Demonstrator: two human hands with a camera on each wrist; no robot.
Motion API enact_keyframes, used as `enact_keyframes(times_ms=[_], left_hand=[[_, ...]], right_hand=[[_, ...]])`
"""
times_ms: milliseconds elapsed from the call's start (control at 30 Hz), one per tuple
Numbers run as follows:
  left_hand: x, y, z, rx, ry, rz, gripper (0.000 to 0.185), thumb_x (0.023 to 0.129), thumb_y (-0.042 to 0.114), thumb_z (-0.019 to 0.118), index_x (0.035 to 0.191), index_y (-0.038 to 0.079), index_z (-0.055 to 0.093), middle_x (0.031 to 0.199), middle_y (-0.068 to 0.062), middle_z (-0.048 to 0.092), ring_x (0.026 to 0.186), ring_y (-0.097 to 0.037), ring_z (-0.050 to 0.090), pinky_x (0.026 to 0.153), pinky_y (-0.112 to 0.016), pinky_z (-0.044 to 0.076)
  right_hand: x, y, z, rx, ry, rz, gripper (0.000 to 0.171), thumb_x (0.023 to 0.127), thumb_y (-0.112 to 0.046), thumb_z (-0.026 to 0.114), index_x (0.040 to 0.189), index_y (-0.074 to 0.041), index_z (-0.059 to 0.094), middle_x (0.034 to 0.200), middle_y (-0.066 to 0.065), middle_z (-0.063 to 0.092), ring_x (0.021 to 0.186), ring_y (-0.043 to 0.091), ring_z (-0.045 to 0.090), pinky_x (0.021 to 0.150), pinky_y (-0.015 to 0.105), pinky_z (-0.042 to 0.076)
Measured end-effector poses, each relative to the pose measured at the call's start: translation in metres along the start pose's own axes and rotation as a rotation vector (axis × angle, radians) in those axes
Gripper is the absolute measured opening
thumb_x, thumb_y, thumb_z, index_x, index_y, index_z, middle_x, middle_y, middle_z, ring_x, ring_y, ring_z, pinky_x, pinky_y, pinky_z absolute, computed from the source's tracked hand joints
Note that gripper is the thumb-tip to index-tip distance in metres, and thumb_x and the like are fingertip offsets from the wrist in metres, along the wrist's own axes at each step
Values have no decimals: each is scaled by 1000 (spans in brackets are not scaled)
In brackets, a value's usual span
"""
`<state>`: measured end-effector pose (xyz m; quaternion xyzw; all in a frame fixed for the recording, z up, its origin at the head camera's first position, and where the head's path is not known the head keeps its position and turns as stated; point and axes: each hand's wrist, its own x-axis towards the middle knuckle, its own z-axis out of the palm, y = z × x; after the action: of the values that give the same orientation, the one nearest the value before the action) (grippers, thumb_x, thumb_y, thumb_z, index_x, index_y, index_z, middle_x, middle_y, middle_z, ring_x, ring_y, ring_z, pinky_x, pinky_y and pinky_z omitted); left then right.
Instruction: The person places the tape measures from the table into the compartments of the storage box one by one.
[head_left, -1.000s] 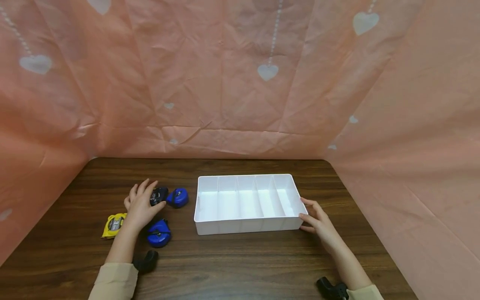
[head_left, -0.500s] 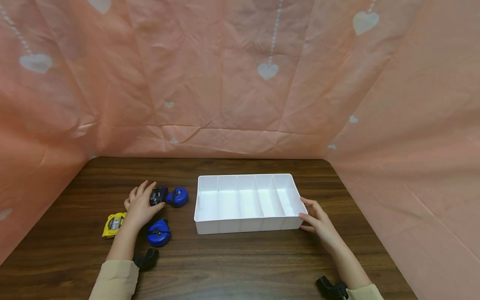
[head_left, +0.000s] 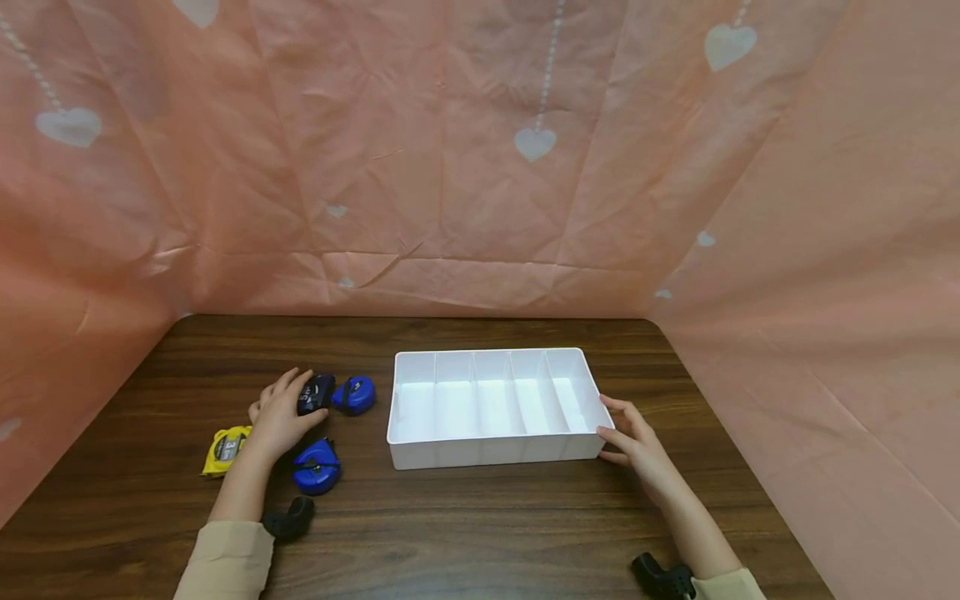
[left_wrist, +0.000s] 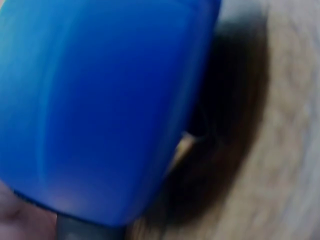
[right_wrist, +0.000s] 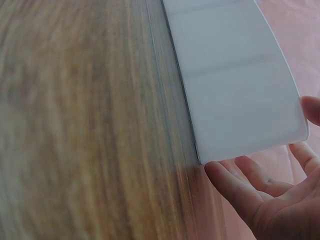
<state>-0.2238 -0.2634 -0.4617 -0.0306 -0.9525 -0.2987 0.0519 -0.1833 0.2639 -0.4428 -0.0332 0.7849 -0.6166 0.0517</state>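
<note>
— Hand point(head_left: 279, 414) on the left: fingers curled over the dark, rounded plastic tape measure point(head_left: 316, 392), just ahead and inboard of the palm, on the dark wooden bench point(head_left: 480, 517).

— Right hand point(head_left: 636, 442)?

— Fingers relaxed, touching the right end wall of the white plastic divided tray point(head_left: 491, 454), long axis left to right.

White tray point(head_left: 495, 454), blue tape measures point(head_left: 317, 468), yellow one point(head_left: 225, 448), dark wood table point(head_left: 465, 525).

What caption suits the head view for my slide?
Left hand grips a dark tape measure; right hand touches the white divided tray.
</note>
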Motion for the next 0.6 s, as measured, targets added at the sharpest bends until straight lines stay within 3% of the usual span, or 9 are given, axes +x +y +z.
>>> enact_keyframes(times_ms=[600], left_hand=[[3, -4, -1, -21, -6, 24, 71, 86, 21, 70, 143, -5, 37, 141, -31, 31, 123, -54, 28, 89, -72, 14]], right_hand=[[2, 2, 1, 3, 7, 3, 54, 96, -17, 57, 144, -8, 35, 132, 27, 43, 109, 32, 54, 83, 46, 51]])
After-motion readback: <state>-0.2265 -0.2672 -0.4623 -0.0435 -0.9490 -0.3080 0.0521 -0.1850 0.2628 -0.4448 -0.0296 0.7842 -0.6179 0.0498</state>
